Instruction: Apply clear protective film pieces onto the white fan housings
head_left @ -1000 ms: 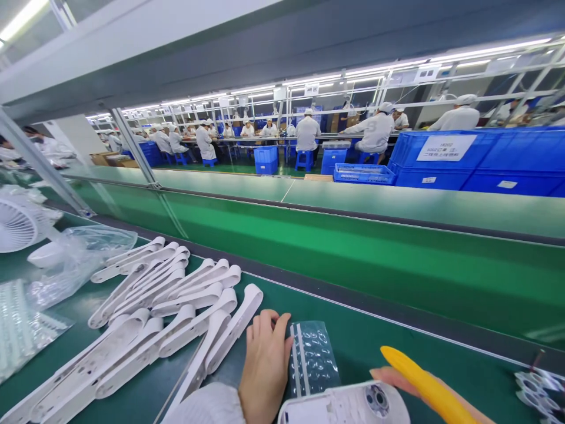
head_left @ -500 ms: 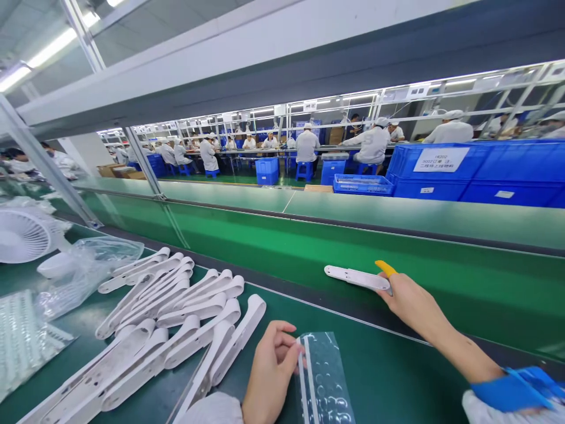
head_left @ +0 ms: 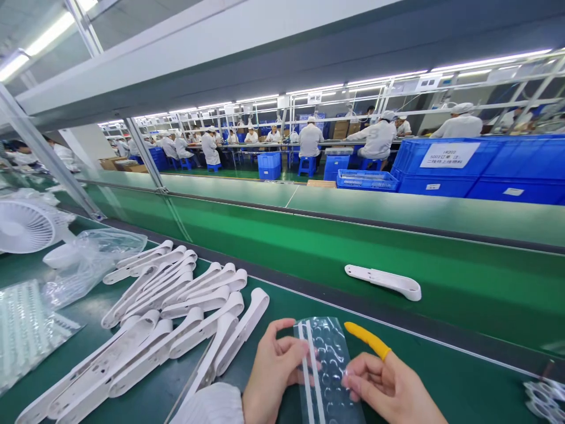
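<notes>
My left hand (head_left: 279, 366) pinches a clear plastic sheet (head_left: 321, 344) by its left side. The sheet carries rows of transparent round dots and two white stripes. At the sheet's right edge, my right hand (head_left: 385, 386) has its thumb and fingers closed on the clear plastic; whether a single dot is between them I cannot make out. A yellow finger cot (head_left: 367, 339) covers its outstretched index finger. Beyond the hands, a long white plastic arm piece (head_left: 383, 279) lies by itself on the green conveyor belt (head_left: 282, 241).
Several similar white arm pieces (head_left: 176, 330) are heaped at left. Behind them are a crumpled clear bag (head_left: 83, 265), a bubbly plastic sheet (head_left: 30, 330) and a white fan grille (head_left: 26, 227). White ring-shaped parts (head_left: 545, 400) sit at far right. Blue bins (head_left: 441, 159) and seated workers are across.
My right hand has let go of the white arm piece on the belt and come back to the clear sheet. The left hand still holds the sheet.
</notes>
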Tool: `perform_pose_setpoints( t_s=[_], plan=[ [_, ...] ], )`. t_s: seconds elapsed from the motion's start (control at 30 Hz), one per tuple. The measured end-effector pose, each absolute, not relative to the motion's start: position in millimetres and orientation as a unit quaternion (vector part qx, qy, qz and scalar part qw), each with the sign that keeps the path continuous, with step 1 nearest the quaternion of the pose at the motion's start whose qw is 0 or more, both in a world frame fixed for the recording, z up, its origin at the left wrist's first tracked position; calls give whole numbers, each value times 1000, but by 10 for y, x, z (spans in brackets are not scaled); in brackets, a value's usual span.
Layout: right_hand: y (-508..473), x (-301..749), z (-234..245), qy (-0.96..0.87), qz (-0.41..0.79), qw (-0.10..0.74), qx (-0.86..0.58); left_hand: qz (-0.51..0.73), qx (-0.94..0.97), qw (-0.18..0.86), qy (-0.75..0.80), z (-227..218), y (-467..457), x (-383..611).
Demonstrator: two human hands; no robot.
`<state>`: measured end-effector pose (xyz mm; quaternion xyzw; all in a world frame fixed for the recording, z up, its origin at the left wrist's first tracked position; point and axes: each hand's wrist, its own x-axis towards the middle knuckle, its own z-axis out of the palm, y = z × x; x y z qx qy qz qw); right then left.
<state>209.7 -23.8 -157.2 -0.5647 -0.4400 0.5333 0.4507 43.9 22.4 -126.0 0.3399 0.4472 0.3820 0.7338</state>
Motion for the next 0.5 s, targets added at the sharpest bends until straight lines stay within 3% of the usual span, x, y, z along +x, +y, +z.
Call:
perform_pose_setpoints(
  t_s=[0.3, 0.4, 0.5],
  plan=[
    [-230, 2221, -1616, -463, 508, 463, -560, 286, 360, 773, 436, -1304, 147, 463],
    [-264, 2205, -1548, -550, 294, 468, -627, 292, 361, 761, 454, -1306, 149, 465],
    [-311, 2112, -1418, -660, 60, 447, -601, 299, 363, 753, 461, -1329, 153, 472]
  ],
)
